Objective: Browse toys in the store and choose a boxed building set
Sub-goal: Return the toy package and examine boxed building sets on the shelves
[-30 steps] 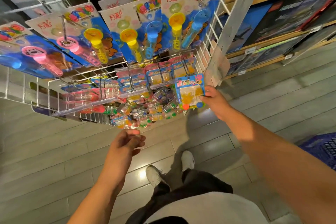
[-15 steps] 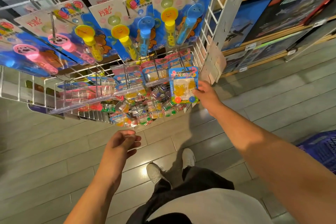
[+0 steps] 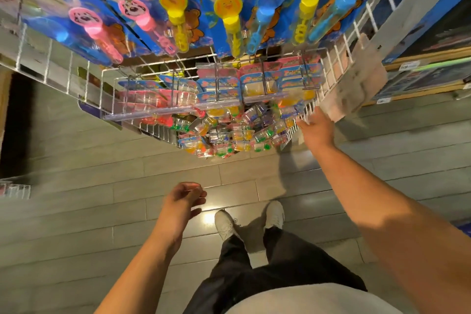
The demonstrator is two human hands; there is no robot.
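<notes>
Looking straight down at a wire display rack (image 3: 84, 89) packed with toys. Top row is carded bubble wands (image 3: 229, 20) in pink, yellow and blue; under them hang small blister packs (image 3: 262, 84), with a jumble more piled in the wire basket (image 3: 221, 140) at about 12 o'clock from the feet.

Right hand (image 3: 316, 127) is up at the basket's right corner, around 1 o'clock, fingers reaching into the wire edge. It's motion-blurred, so I can't tell if it's gripping anything. Left hand (image 3: 182, 201) hangs lower over the floor (image 3: 76, 224), fingers loosely curled, nothing in it. The two hands are well apart.

Boxed sets (image 3: 438, 33) sit on the wooden shelves (image 3: 420, 58) off at 2 o'clock, dark boxes with blue ones beside them, nobody touching them. White sneakers (image 3: 274, 214) and dark trousers (image 3: 267, 262) at the bottom.
</notes>
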